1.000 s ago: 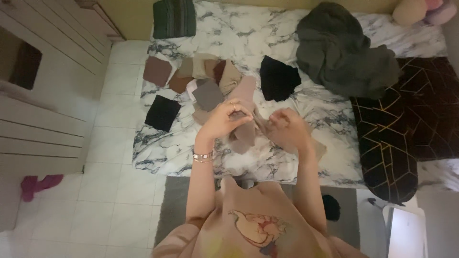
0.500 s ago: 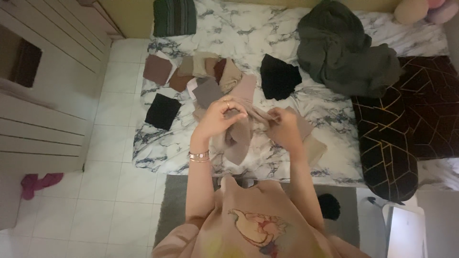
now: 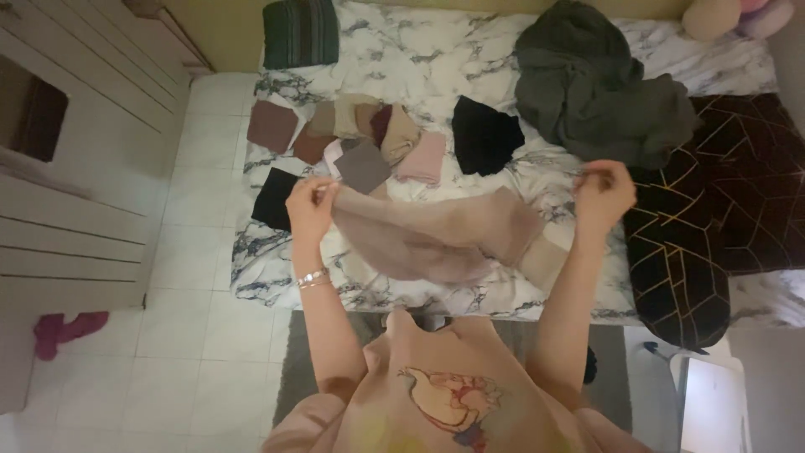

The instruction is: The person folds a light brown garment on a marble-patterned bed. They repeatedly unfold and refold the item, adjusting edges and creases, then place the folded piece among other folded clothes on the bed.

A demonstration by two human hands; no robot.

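hands hold a beige scarf (image 3: 436,235) spread over the bed (image 3: 436,59): left hand (image 3: 310,205) and right hand (image 3: 604,193) fingers pinch its corners; unfolded, with folded scarves (image 3: 360,134) beyond it.

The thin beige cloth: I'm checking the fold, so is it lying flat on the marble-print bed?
No, the thin beige cloth hangs stretched between the left hand and the right hand, above the marble-print bed.

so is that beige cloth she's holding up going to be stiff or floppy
Likely floppy: the beige cloth sags in a curve between the left hand and right hand. Probably light, since fingertip pinches hold it. It looks thin, so it may slip.
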